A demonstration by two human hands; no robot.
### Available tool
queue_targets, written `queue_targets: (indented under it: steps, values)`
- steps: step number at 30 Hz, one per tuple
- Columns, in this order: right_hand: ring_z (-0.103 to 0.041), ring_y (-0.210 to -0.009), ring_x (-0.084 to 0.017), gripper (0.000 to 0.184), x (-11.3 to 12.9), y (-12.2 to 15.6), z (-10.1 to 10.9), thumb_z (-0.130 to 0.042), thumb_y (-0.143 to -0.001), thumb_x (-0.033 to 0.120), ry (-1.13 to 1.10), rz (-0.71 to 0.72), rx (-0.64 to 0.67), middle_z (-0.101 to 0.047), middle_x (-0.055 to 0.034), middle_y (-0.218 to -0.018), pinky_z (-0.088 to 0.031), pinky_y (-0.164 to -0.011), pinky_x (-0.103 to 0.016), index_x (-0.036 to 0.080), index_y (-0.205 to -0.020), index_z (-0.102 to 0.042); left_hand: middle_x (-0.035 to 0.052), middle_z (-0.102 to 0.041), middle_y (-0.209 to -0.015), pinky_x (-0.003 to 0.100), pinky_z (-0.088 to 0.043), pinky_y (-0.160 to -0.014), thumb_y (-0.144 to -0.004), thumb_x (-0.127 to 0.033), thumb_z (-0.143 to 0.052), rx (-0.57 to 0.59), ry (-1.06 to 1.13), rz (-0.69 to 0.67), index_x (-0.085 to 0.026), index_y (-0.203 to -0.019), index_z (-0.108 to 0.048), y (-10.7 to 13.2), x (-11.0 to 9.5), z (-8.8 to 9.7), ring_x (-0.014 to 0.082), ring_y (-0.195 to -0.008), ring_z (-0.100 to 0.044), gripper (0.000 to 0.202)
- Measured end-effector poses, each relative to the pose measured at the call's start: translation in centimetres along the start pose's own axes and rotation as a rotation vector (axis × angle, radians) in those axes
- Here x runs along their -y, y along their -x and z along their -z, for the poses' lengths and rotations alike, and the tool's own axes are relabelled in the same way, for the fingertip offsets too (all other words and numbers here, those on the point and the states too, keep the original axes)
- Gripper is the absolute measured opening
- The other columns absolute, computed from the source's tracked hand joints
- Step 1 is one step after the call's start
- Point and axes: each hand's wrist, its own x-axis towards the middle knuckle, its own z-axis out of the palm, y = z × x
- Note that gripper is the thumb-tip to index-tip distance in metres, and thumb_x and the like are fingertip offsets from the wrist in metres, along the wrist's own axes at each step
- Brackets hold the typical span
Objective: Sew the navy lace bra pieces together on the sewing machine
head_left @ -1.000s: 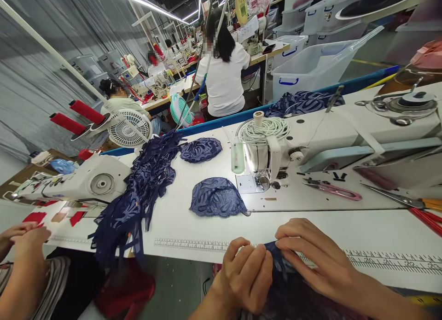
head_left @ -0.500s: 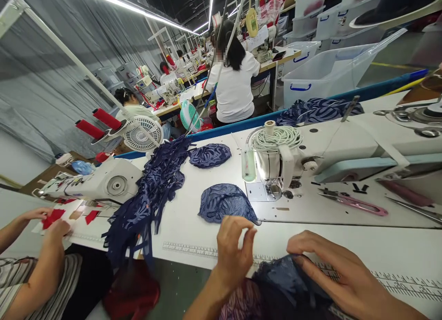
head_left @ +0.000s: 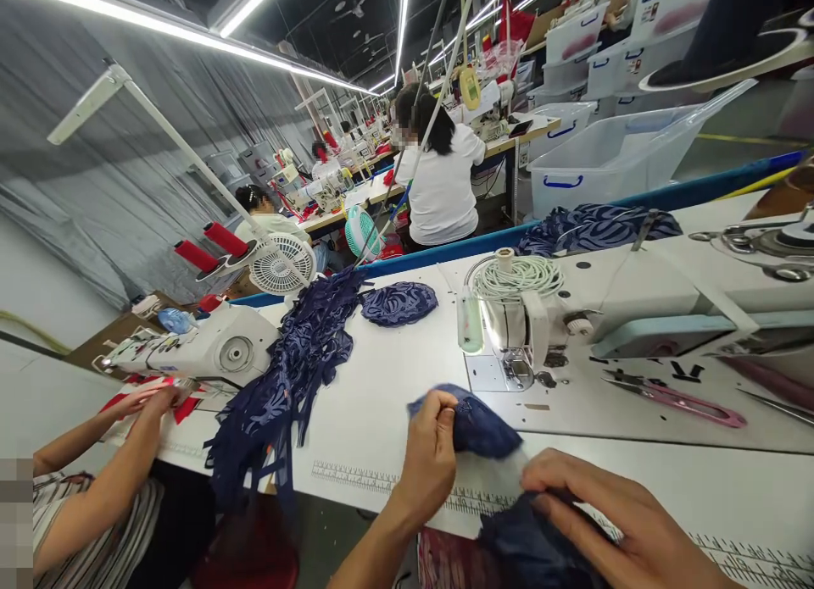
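My left hand (head_left: pixel 431 458) is closed in a pinch on a navy lace cup piece (head_left: pixel 474 424), lifting it off the white sewing table (head_left: pixel 381 394) just in front of the sewing machine (head_left: pixel 636 305). My right hand (head_left: pixel 610 525) lies with fingers pressed on a bundle of dark navy fabric (head_left: pixel 531 551) at the table's near edge, over the printed ruler. A second lace cup (head_left: pixel 399 303) lies farther back. A long heap of navy lace strips (head_left: pixel 286 377) runs down the table's left side.
Pink thread snips (head_left: pixel 680 398) lie right of the needle. A co-worker's hands (head_left: pixel 149 398) work red pieces at a machine (head_left: pixel 203 352) on the left. A small fan (head_left: pixel 281 264), red thread cones, plastic bins (head_left: pixel 610 157) and seated workers fill the background.
My left hand reached forward, pinched the near lace cup and lifted it toward me. My right hand shifted right, staying on the navy bundle. The view tilted up.
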Motion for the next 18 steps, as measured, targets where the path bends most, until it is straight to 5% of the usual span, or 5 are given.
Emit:
queue_targets:
  steps: [4,10,14,18]
  values:
    - [-0.066,-0.076,-0.014,0.012,0.9,-2.2,-1.5,-0.051,-0.102,0.032,-0.034,-0.034,-0.053,-0.068,0.0001,-0.087,-0.054,-0.068,-0.021,0.027,-0.1,-0.062,-0.0016,-0.051,-0.079,0.024,-0.041,-0.067,-0.101,-0.049,-0.052,0.026,0.443,0.224,-0.019,-0.09,-0.055,1.5,-2.6,0.4,0.0131,-0.073,-0.047,0.032]
    - [-0.068,-0.074,-0.013,0.009,1.0,-3.4,-2.1,-0.055,-0.099,0.028,0.081,0.074,-0.212,-0.069,0.0016,-0.086,-0.055,-0.066,-0.02,0.028,-0.104,-0.063,0.0022,-0.055,-0.082,0.027,-0.041,-0.071,-0.101,-0.047,-0.052,-0.048,0.385,0.19,-0.017,-0.075,-0.065,1.6,-2.7,1.5,0.0154,-0.079,-0.051,0.041]
    - [-0.069,-0.077,-0.012,0.01,2.6,-3.6,-1.0,-0.056,-0.098,0.027,0.096,0.148,-0.2,-0.07,0.0019,-0.09,-0.056,-0.067,-0.018,0.03,-0.105,-0.063,0.0002,-0.061,-0.08,0.026,-0.042,-0.072,-0.088,-0.037,-0.072,-0.134,0.396,0.225,-0.018,-0.089,-0.07,0.2,-3.1,3.0,0.0147,-0.077,-0.054,0.019]
    - [-0.069,-0.074,-0.011,0.011,3.8,-4.1,-0.8,-0.054,-0.099,0.026,0.021,0.118,-0.114,-0.07,0.0035,-0.087,-0.056,-0.064,-0.016,0.031,-0.104,-0.062,-0.0009,-0.059,-0.072,0.025,-0.04,-0.068,-0.084,-0.045,-0.076,0.046,0.566,0.27,-0.016,-0.083,-0.07,-0.2,-4.5,3.3,0.0127,-0.07,-0.05,0.03]
